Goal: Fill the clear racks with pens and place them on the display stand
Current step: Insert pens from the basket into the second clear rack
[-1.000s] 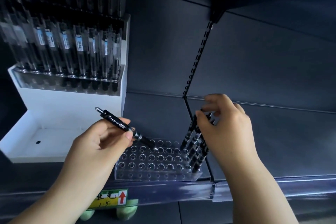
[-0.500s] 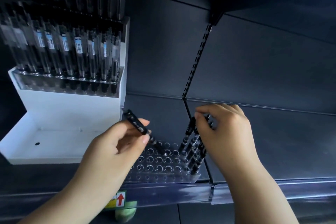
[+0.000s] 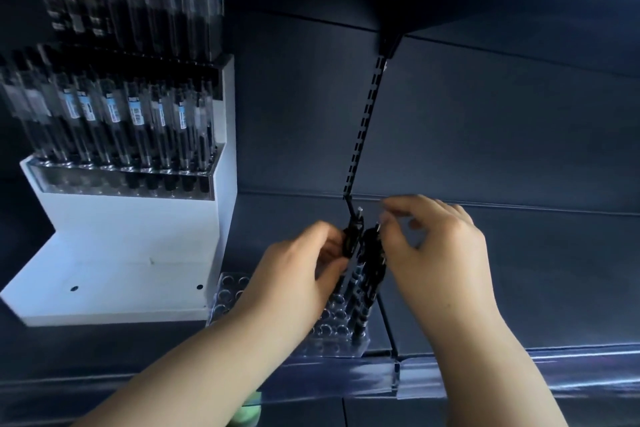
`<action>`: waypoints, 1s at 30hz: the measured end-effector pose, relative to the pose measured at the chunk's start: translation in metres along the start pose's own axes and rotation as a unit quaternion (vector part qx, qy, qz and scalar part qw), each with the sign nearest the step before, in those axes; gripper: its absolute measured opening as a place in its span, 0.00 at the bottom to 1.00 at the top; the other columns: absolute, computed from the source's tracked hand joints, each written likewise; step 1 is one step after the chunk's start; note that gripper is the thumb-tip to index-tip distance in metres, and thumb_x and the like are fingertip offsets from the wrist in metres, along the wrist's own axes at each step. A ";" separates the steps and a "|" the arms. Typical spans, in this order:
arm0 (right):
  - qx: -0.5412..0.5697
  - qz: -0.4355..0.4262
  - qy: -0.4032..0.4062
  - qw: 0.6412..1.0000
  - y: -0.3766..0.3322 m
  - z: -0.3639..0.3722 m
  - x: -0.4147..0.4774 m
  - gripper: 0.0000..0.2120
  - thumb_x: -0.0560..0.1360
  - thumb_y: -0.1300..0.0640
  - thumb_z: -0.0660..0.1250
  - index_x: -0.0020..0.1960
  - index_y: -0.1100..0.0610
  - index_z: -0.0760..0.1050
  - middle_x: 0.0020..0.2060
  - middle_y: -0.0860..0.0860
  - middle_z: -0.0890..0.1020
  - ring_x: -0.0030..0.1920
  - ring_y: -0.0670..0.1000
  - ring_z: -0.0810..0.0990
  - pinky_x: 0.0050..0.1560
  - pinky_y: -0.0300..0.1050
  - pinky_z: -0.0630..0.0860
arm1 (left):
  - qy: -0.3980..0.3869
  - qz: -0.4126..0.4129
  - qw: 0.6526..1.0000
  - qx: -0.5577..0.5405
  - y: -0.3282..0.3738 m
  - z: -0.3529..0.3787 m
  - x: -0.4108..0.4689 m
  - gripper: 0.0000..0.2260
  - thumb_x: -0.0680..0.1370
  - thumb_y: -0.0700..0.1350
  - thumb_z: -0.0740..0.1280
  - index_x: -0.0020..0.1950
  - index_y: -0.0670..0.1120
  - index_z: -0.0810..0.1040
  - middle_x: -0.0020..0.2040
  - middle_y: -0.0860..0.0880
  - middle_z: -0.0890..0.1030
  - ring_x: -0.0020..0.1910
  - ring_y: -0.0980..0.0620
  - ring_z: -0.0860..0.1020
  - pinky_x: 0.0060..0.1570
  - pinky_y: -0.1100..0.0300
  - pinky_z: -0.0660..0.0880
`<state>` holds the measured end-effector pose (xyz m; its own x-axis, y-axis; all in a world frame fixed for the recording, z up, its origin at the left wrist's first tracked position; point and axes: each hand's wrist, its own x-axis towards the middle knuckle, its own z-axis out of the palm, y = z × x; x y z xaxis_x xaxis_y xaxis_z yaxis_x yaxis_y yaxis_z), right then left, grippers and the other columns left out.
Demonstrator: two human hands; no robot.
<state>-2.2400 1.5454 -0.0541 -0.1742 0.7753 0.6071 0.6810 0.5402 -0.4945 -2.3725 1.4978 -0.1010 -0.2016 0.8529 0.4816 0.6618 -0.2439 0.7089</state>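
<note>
- Your left hand (image 3: pixel 304 274) grips a black pen with a silver tip (image 3: pixel 352 236) between thumb and curled fingers. The pen stands almost upright, with its lower end down among the other pens.
- Your right hand (image 3: pixel 436 253) is curled over the tops of a cluster of black pens (image 3: pixel 363 298). Thumb and forefinger come together beside one silver tip, but the blur there means you cannot tell whether they pinch it.
- The cluster stands in the holes at the right end of a clear plastic rack (image 3: pixel 230 289), a flat block with rows of round holes.
- That rack lies near the front edge of a dark blue metal shelf (image 3: pixel 519 288). Its left end is just beside the base of a white stepped display stand (image 3: pixel 121 246); contact cannot be confirmed.
- A second clear rack (image 3: pixel 104 180), filled with upright transparent pens, sits on the stand's upper step.
- A black slotted strip (image 3: pixel 363 128) runs up the back panel behind both hands.
</note>
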 end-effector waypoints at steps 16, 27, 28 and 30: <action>0.020 0.021 -0.036 0.999 0.001 -0.004 -0.002 0.07 0.73 0.57 0.66 0.50 0.51 0.80 0.39 0.42 0.77 0.48 0.51 0.74 0.43 0.34 0.60 | -0.006 -0.015 1.000 -0.011 0.000 0.013 0.001 0.09 0.71 0.36 0.71 0.48 0.47 0.80 0.35 0.64 0.76 0.39 0.72 0.76 0.40 0.80 0.68; 0.031 0.022 -0.033 0.999 0.001 -0.002 -0.002 0.07 0.73 0.56 0.66 0.49 0.51 0.80 0.41 0.43 0.80 0.49 0.51 0.74 0.44 0.36 0.62 | -0.054 -0.102 0.993 0.019 -0.020 0.026 -0.005 0.05 0.74 0.42 0.70 0.48 0.50 0.78 0.33 0.62 0.76 0.34 0.71 0.75 0.37 0.80 0.68; 0.031 0.019 -0.031 0.999 0.000 -0.002 -0.001 0.07 0.73 0.56 0.66 0.50 0.51 0.80 0.41 0.44 0.80 0.49 0.51 0.74 0.44 0.36 0.62 | -0.056 -0.108 0.992 0.019 -0.020 0.024 -0.005 0.05 0.74 0.43 0.70 0.49 0.50 0.78 0.34 0.61 0.77 0.35 0.70 0.75 0.38 0.79 0.70; 0.029 0.008 -0.028 0.999 -0.004 -0.004 -0.001 0.07 0.74 0.56 0.66 0.50 0.51 0.80 0.40 0.44 0.80 0.48 0.50 0.74 0.42 0.35 0.60 | -0.051 -0.112 0.992 0.026 -0.019 0.019 -0.007 0.08 0.73 0.46 0.72 0.51 0.49 0.78 0.37 0.59 0.78 0.38 0.64 0.77 0.40 0.75 0.72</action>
<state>-2.2400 1.5411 -0.0503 -0.2029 0.8005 0.5640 0.6427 0.5434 -0.5400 -2.3700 1.5055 -0.1280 -0.2758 0.9255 0.2596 0.6461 -0.0214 0.7630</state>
